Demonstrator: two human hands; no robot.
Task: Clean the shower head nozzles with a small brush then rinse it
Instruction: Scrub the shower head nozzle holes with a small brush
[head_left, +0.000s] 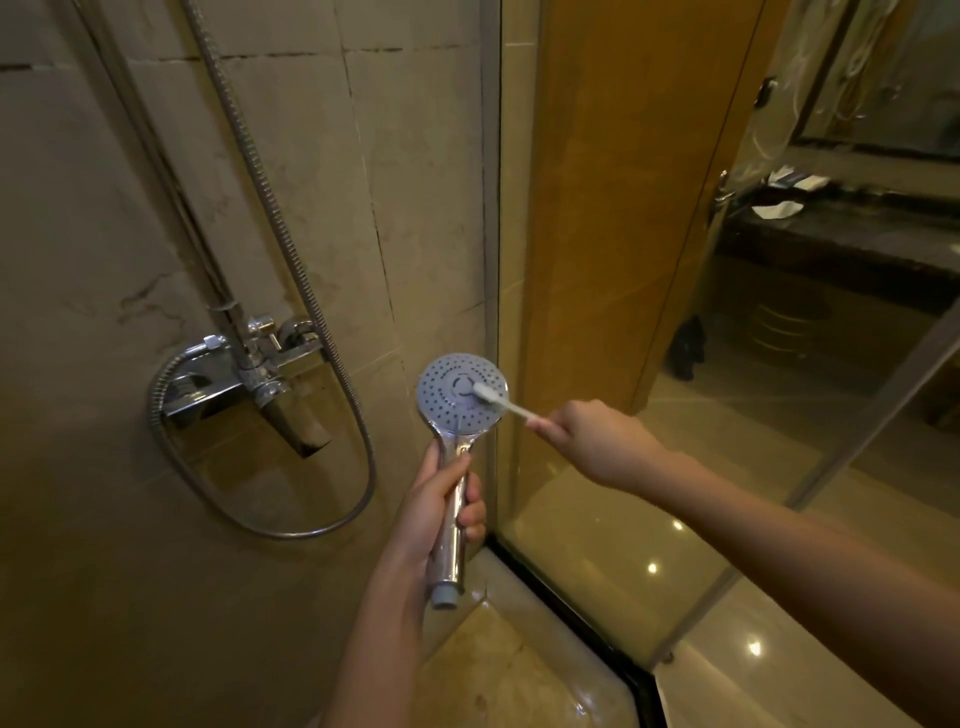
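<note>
While your left hand (441, 512) is clenched around the chrome handle of the shower head (461, 395), you hold it upright near the middle of the scene, its round nozzle face turned toward you. Your right hand (592, 441) grasps the white handle of the small brush (491, 397), reaching in from the right; the bristle end rests against the nozzle face, just right of its centre. Item: metal hose (270, 208), running down the tiled wall (415, 182) and looping low on the left. Item: chrome mixer tap (249, 374), mounted on the wall, left of the shower head and apart from it. Item: glass partition (597, 519), just right of the shower head.
</note>
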